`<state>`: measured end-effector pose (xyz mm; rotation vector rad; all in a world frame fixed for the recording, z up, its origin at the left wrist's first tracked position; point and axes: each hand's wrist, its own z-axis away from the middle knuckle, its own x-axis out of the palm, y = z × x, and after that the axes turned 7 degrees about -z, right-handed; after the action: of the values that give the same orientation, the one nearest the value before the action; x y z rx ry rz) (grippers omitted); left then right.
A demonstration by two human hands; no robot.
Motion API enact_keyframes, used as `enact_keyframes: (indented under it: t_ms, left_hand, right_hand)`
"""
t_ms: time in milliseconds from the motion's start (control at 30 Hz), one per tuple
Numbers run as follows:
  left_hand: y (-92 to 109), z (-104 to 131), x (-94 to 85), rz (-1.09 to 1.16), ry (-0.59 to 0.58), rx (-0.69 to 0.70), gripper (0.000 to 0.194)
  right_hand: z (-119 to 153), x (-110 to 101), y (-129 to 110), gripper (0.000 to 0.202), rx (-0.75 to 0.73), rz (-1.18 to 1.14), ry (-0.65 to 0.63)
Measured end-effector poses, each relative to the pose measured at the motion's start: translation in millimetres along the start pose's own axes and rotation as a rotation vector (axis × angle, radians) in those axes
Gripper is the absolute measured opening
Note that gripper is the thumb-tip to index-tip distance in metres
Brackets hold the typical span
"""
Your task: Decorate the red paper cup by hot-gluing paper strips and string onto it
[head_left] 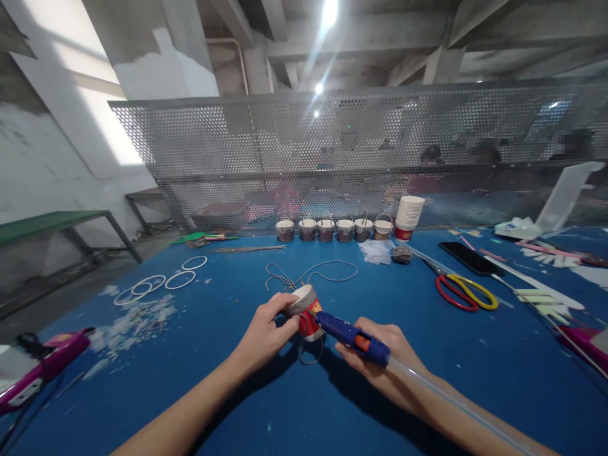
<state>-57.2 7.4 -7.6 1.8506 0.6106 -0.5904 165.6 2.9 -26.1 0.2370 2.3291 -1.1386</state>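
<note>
My left hand [272,322] grips a red paper cup [310,328], tilted, with grey cord wound round its upper part below the white rim. A loose length of the same cord [334,278] trails across the table behind the cup, and a loop hangs beneath it. In my right hand [380,348] is a blue hot glue gun [350,334], its nozzle at the cup's side, touching or very near it. A long clear glue stick [456,405] sticks out of the gun's back end and runs over my forearm.
Several cord-wrapped cups [325,232] line the back of the blue table, beside a stack of paper cups [409,215]. Scissors [463,291], a black phone [469,258] and a cord ball [401,254] lie right. White rings [180,279], scraps and a magenta power strip [47,367] are left.
</note>
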Motion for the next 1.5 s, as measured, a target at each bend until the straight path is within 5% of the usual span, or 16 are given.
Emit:
enact_keyframes:
  t_ms: [567,900,1300,1500]
  left_hand:
    - [-6.1,0.7,2.4,-0.149,0.083,0.175,0.014]
    - [-7.4,-1.1,-1.1,-0.123,0.035,0.132,0.015]
    - [-7.4,-1.4,2.4,-0.091,0.001,0.084,0.018]
    - [-10.3,-3.1,0.6,-0.038,-0.037,0.048,0.018]
  right_hand:
    - [4.5,6.4,10.7,0.038,-0.162,0.354,0.075]
    - [-0.4,-3.2,10.3,0.033,0.098,0.11,-0.004]
    - [3.0,2.2,4.9,0.013,0.094,0.134,-0.089]
    - [-3.1,-3.2,10.7,0.015,0.202,0.111,-0.016]
